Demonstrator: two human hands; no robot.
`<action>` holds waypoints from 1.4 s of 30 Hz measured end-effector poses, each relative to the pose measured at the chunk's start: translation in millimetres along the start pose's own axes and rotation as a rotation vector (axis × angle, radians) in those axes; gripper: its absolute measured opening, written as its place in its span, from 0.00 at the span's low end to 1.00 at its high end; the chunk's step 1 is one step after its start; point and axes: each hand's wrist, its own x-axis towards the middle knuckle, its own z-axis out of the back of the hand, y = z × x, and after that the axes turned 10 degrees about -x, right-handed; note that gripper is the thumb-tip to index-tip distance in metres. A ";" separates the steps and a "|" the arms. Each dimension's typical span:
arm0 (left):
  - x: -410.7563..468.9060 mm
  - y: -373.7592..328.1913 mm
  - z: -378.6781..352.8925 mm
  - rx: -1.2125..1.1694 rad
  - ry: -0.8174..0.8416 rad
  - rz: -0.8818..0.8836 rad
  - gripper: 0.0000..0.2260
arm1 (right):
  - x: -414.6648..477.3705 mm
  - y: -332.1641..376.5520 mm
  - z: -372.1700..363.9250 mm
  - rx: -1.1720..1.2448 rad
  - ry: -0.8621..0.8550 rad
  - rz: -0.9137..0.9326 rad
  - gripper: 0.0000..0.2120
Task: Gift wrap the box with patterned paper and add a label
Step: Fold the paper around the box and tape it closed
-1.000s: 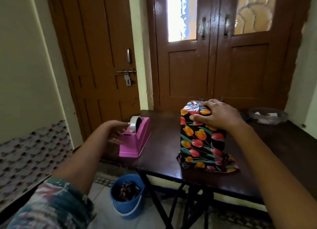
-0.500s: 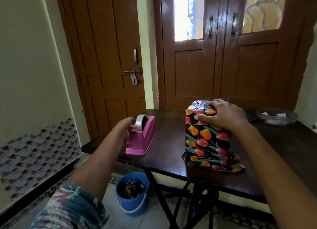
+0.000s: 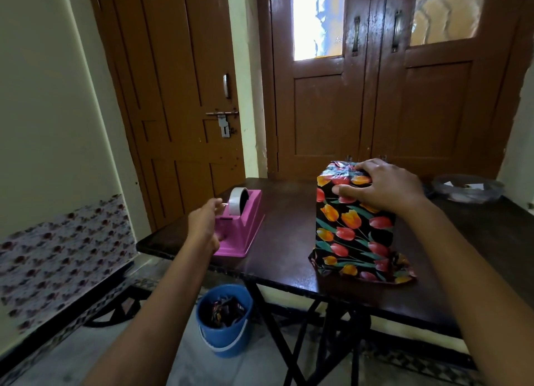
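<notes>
A tall box (image 3: 354,229) wrapped in black paper with red and orange tulips stands upright on the dark wooden table (image 3: 286,241). Loose paper flares out around its base. My right hand (image 3: 378,184) grips the box's folded top, thumb on the near face. To the left sits a pink tape dispenser (image 3: 242,232) with a clear tape roll (image 3: 238,200). My left hand (image 3: 206,221) is at the dispenser's near end, fingertips pinching the tape end by the roll.
A clear plastic container (image 3: 468,187) sits at the table's back right. A blue bucket (image 3: 224,320) with paper scraps stands on the floor under the table's left edge. Brown doors close off the back; a wall runs along the left.
My left hand has moved up from the dispenser's side to the tape roll's front. The right hand stays on the box top. The camera has shifted slightly.
</notes>
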 end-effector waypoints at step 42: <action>-12.3 -33.9 -199.4 0.653 0.993 -0.362 0.13 | 34.6 -35.7 0.1 0.838 0.305 -0.272 0.40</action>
